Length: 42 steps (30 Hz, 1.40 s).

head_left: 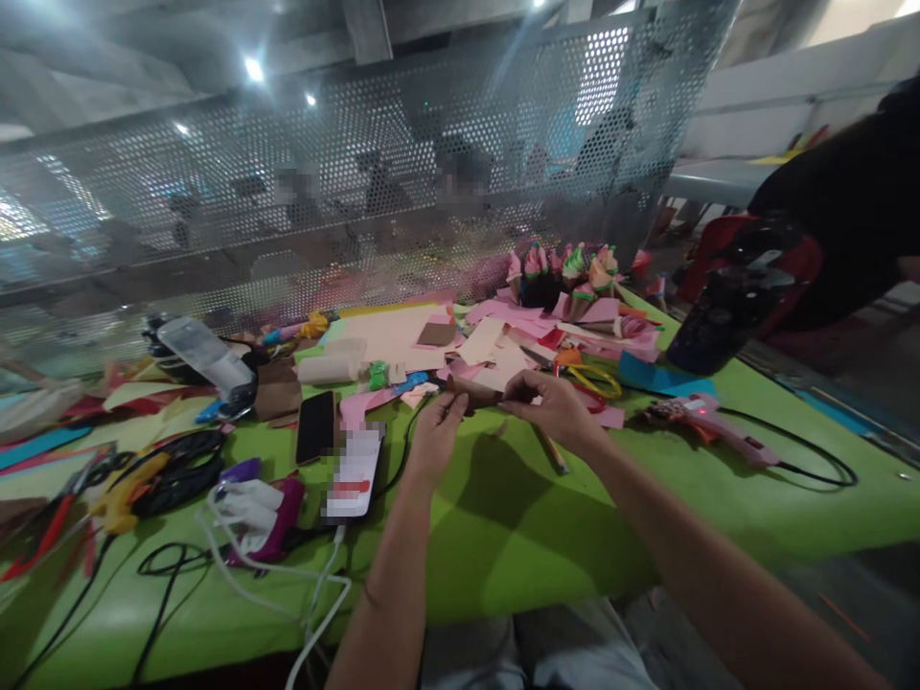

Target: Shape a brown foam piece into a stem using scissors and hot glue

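Observation:
A small piece of brown paper (pixel 477 393), which looks rolled into a tube or cone, is held above the green table (pixel 503 556). My left hand (pixel 437 431) pinches its left end between thumb and fingers. At its right end, the fingertips of my right hand (pixel 550 407) are closed on it. A pencil (pixel 552 450) lies just below my right hand. Behind the hands are pink and cream paper sheets (pixel 392 331) and a yellow-handled pair of scissors (pixel 593 379). Several paper ice-cream cones (pixel 575 268) stand at the back.
A pink glue gun (pixel 733 431) with its cord lies right, near a dark bottle (pixel 725 307). On the left are phones (pixel 316 426), a purple power strip (pixel 277 527) with cables, a yellow glue gun (pixel 129 494) and a clear bottle (pixel 208 355). A perforated metal screen (pixel 323 211) stands behind.

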Motion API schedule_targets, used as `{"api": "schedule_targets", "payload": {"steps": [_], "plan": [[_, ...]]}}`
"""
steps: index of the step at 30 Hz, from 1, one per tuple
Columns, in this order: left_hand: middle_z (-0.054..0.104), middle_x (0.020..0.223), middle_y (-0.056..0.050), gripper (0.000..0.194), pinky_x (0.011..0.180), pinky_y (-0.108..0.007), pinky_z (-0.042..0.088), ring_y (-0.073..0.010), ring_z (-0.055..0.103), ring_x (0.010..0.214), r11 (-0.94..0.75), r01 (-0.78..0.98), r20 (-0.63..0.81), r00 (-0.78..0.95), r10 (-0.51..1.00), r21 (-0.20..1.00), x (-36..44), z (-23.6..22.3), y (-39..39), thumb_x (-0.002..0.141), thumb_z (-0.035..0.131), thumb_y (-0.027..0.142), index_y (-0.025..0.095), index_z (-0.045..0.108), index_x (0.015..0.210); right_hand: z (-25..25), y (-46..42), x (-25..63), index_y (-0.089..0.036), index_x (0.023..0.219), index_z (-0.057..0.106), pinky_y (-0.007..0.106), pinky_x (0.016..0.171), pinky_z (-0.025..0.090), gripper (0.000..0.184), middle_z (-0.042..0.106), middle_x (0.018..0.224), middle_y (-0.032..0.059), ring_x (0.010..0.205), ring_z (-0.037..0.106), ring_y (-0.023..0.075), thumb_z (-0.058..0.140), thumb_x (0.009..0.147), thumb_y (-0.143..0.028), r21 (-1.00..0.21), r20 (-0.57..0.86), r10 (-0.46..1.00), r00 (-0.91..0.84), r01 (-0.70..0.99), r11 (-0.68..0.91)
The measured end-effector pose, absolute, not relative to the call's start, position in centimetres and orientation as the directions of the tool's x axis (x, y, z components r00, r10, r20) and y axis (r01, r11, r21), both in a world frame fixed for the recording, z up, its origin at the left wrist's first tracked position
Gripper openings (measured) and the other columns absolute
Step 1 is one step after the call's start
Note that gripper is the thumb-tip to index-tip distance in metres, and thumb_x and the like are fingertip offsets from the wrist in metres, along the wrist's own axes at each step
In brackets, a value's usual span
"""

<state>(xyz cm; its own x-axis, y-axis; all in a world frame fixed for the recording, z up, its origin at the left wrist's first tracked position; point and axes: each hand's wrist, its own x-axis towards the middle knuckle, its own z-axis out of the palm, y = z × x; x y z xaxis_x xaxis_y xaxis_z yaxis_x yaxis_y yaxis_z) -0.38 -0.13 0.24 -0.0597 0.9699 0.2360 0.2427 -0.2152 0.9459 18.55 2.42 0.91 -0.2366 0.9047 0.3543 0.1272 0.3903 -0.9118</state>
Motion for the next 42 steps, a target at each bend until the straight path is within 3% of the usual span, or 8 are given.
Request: {"api": "schedule_targets", "payload": {"steps": [8,16,26,34,39,42], "plan": [[0.069,0.077,-0.003,0.031,0.071,-0.028,0.047,-0.0177,0.061,0.075,-0.207,0.249,0.217,-0.011,0.976,0.946,-0.2,0.5,-0.3,0.083,0.058,0.048,0.018,0.068,0.081,0.5,3.1,18.8,-0.019,0.071,0.061,0.025,0.054,0.038,0.028,0.057,0.062,-0.0029,0.058,0.049,0.0118,0.078,0.063,-0.041,-0.973,0.231,0.951,-0.208,-0.078,0.219],[0.070,0.074,-0.003,0.027,0.075,-0.030,0.050,-0.0197,0.064,0.079,-0.177,0.193,0.175,0.028,0.984,0.965,0.5,0.6,-0.5,0.079,0.063,0.046,0.020,0.070,0.079,0.5,3.2,18.7,-0.019,0.075,0.063,0.026,0.054,0.043,0.031,0.061,0.066,-0.0017,0.058,0.052,0.0116,0.080,0.063,-0.043,-0.951,0.279,0.955,-0.097,-0.167,0.261],[0.070,0.074,-0.003,0.028,0.071,-0.029,0.049,-0.0166,0.063,0.072,-0.139,0.143,0.151,-0.071,0.986,0.980,0.1,0.1,-0.5,0.082,0.062,0.045,0.019,0.071,0.084,1.4,2.4,19.1,-0.020,0.081,0.071,0.028,0.060,0.049,0.034,0.066,0.072,0.0009,0.061,0.058,0.0128,0.078,0.069,-0.050,-0.949,0.231,0.961,-0.149,-0.253,0.189],[0.072,0.082,-0.004,0.033,0.075,-0.030,0.051,-0.0189,0.065,0.079,-0.187,0.093,0.191,-0.038,0.981,0.978,0.3,0.6,-0.8,0.081,0.066,0.048,0.019,0.073,0.095,1.3,2.2,19.1,-0.018,0.075,0.070,0.027,0.057,0.043,0.027,0.064,0.065,0.0007,0.060,0.054,0.0135,0.079,0.068,-0.043,-0.944,0.329,0.938,-0.112,-0.070,0.323],[0.076,0.100,-0.007,0.027,0.083,-0.032,0.051,-0.0206,0.067,0.090,-0.221,0.012,0.220,0.072,0.973,0.975,0.6,1.3,-1.1,0.081,0.068,0.040,0.021,0.076,0.099,1.6,1.7,19.0,-0.020,0.074,0.070,0.028,0.059,0.045,0.022,0.065,0.065,0.0008,0.061,0.055,0.0147,0.076,0.072,-0.041,-0.913,0.407,0.911,-0.058,0.008,0.408],[0.077,0.099,-0.007,0.026,0.083,-0.032,0.051,-0.0210,0.067,0.091,-0.206,-0.018,0.207,0.038,0.978,0.978,0.7,1.3,-1.1,0.079,0.069,0.039,0.021,0.078,0.096,1.6,1.6,19.0,-0.021,0.075,0.071,0.028,0.059,0.045,0.021,0.066,0.067,0.0012,0.063,0.055,0.0151,0.076,0.072,-0.040,-0.916,0.400,0.914,-0.062,0.011,0.402]]}}
